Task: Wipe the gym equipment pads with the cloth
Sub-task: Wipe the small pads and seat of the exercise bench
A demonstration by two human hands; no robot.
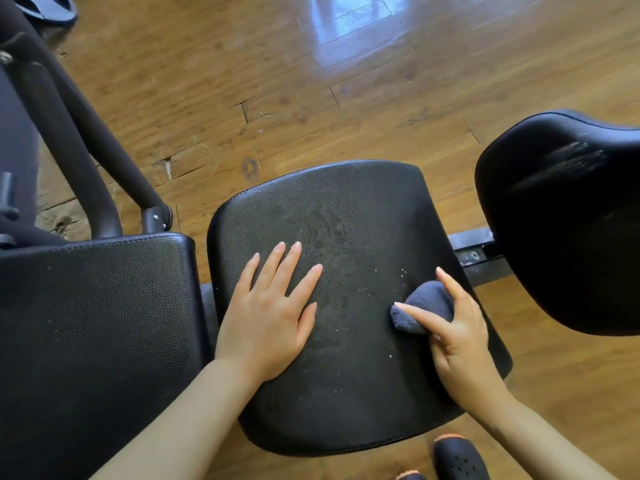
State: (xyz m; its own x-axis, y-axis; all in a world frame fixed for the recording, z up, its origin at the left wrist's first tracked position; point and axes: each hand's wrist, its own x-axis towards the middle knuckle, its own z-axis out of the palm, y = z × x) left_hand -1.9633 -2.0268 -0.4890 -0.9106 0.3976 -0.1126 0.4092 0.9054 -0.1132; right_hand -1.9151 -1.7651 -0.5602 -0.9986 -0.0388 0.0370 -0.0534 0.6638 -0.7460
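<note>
A: Where is the cloth (424, 306) at this point?

B: Bunched into a small grey wad on the right side of the middle seat pad (346, 220). The right hand (460, 344) grips it, thumb and fingers (450, 282) curled round the wad and pressing it onto the leather.

A: And the other hand?

B: The left hand (273, 306) lies flat on the same pad, its fingers straight and slightly spread, holding nothing.

A: What could go wrong?

B: Pale crumbs (381, 275) and a dusty smear sit near the pad's centre. With the cloth balled so tight, I'd judge each pass covers little and may only push grit around, or off onto the wooden floor (242, 81). The flat left palm may also pick up the dust and spread it. The left pad (97, 306) and the scuffed right pad (571, 209) look not yet wiped and could be skipped.
</note>
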